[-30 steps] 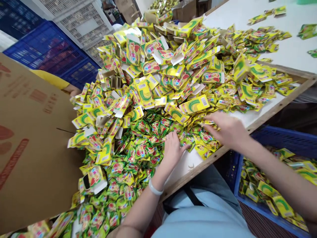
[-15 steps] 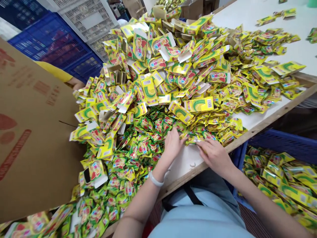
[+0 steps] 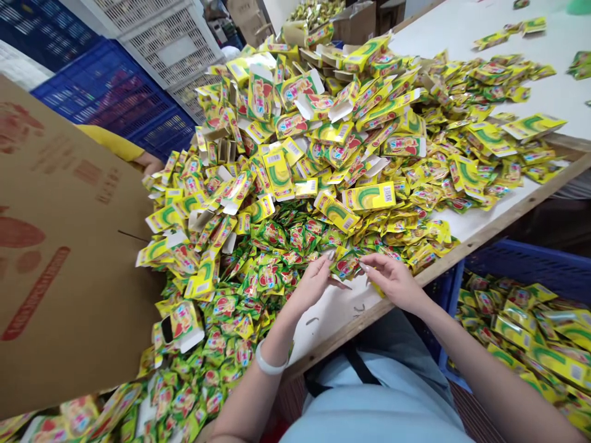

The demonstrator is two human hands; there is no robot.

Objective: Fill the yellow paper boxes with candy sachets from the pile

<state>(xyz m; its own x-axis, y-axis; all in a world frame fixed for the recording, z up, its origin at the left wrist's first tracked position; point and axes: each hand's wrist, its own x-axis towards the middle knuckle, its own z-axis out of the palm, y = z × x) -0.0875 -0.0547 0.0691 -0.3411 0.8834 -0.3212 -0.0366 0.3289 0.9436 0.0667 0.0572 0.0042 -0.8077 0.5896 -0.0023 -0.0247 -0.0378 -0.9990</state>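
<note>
Near the table's front edge, my left hand (image 3: 316,280) has its fingers and thumb apart, with nothing held in it. My right hand (image 3: 394,280) faces it, fingers curled; a sliver of yellow wrapper (image 3: 379,290) shows under them, mostly hidden by the hand. Between the two hands lies a yellow-green candy packet (image 3: 347,264), close to the fingertips of both. Small green sachets (image 3: 270,277) with red fruit pictures are heaped beside my left hand. Behind, open-ended yellow cardboard boxes (image 3: 279,172) lie piled on more packets.
A big brown carton (image 3: 69,246) stands at left, with another person's hand (image 3: 150,163) behind it. Blue crate (image 3: 517,264) full of yellow packets sits below the table's wooden edge (image 3: 471,246) at right. White and blue crates (image 3: 161,37) are stacked at the back.
My left hand has drawn back leftward and its fingers have spread. My right hand stays near the same spot, its fingers slightly lifted. The packet between the hands now shows more fully.
</note>
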